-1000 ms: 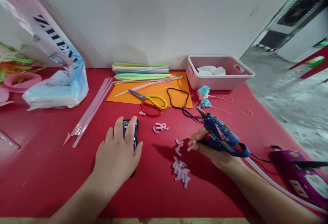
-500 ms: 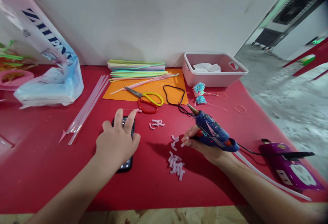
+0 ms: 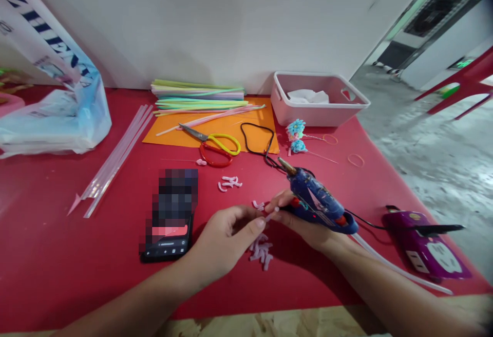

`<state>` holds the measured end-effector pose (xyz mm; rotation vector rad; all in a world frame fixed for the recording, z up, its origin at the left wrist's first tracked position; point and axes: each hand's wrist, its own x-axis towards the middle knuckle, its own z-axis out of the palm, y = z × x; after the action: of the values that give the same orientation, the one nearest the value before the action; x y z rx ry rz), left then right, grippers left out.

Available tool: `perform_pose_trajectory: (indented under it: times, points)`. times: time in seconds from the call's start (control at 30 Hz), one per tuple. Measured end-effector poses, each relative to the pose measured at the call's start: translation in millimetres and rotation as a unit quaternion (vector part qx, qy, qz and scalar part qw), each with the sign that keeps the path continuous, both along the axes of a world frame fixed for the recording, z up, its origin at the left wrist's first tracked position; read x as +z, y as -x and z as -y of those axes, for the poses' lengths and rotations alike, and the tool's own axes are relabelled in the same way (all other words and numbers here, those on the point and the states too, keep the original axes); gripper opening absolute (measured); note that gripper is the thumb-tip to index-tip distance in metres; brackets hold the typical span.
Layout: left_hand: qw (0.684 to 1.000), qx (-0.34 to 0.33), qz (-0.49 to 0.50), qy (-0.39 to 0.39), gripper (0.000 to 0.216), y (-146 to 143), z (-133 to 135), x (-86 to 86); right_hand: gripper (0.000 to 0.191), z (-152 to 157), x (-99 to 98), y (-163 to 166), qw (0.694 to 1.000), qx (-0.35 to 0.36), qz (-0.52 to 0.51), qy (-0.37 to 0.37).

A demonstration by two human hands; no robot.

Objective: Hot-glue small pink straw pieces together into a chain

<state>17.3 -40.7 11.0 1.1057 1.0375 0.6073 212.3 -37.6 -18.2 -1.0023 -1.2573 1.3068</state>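
Observation:
My right hand (image 3: 308, 228) is closed around a blue hot glue gun (image 3: 318, 193), its nozzle pointing up and away to the left. The tips of my left hand (image 3: 225, 237) pinch a short pink fuzzy piece (image 3: 271, 214), like cut pipe cleaner, right beside the fingertips of my right hand. Beneath the hands lies a small pile of similar pink pieces (image 3: 262, 255), partly hidden. A few more cut pieces (image 3: 230, 183) sit farther back. A black phone (image 3: 165, 252) rests left of my left hand, most of its screen blurred out.
Scissors (image 3: 219, 147) lie partly on orange paper (image 3: 169, 135) with bundled pipe cleaners (image 3: 200, 93). Clear glue sticks (image 3: 119, 157) and a plastic bag (image 3: 88, 116) are left. A pink bin (image 3: 316, 113), blue flowers (image 3: 296, 131) and purple power box (image 3: 427, 249) are right.
My left hand has left the phone and moved right to the pink piece at my right fingertips. My right hand keeps holding the glue gun. The view has shifted slightly.

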Motion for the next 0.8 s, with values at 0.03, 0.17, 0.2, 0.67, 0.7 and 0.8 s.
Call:
perform_pose_trajectory:
  times: [0.03, 0.17, 0.2, 0.67, 0.7, 0.8]
  points:
    - [1.000, 0.009, 0.016, 0.014, 0.029, -0.8, 2.0, -3.5, 0.017, 0.9, -0.2, 0.1, 1.000, 0.004, -0.003, 0.001]
    - [0.998, 0.023, 0.044, 0.044, 0.028, -2.4, 6.6, -10.6, 0.015, 2.5, -0.5, 1.7, 1.000, 0.009, 0.008, 0.007]
    - [0.998, 0.022, 0.037, 0.044, 0.027, -3.0, 6.8, -10.5, 0.015, 2.6, -0.1, 2.6, 1.000, 0.010, 0.012, 0.003]
    - [0.986, 0.160, 0.040, 0.010, 0.024, 13.5, -5.4, -4.0, 0.012, 6.1, 0.1, -27.8, 0.982, 0.030, 0.184, -0.043]
    - [0.985, 0.167, 0.041, 0.011, 0.024, 14.8, -5.9, -4.4, 0.011, 5.7, 1.9, -28.0, 0.979, 0.019, 0.193, -0.057]
    - [0.983, 0.179, 0.041, 0.011, 0.021, 17.3, -6.8, -3.6, 0.010, 4.7, 9.7, -27.9, 0.965, 0.018, 0.240, -0.104]
